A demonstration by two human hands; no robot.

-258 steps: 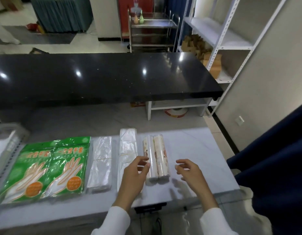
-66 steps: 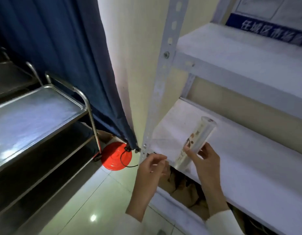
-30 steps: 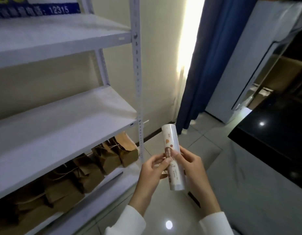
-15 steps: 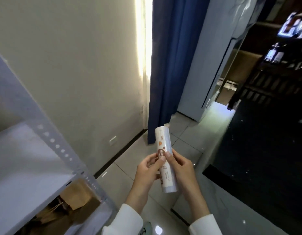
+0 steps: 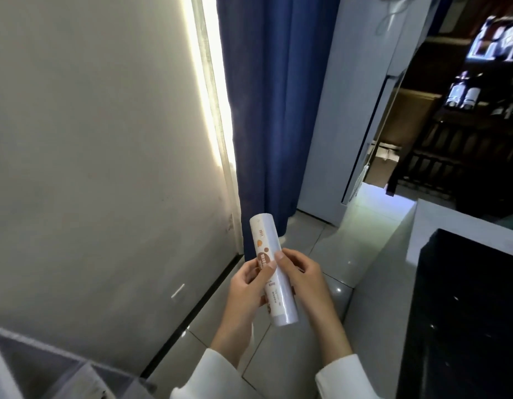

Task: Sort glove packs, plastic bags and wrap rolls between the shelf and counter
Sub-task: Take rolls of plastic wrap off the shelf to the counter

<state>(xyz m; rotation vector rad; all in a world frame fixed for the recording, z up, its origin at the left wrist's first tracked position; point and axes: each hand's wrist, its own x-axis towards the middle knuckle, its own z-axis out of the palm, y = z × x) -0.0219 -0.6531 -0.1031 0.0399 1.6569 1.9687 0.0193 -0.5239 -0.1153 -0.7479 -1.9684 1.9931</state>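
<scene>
While both hands still grip the wrap roll [image 5: 271, 269], the shelf [image 5: 33, 367] has nearly left view.

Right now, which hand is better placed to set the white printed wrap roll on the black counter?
Right hand, probably. It grips the white printed wrap roll on the side facing the black counter. The left hand holds the roll's far side, nearer the wall.
</scene>
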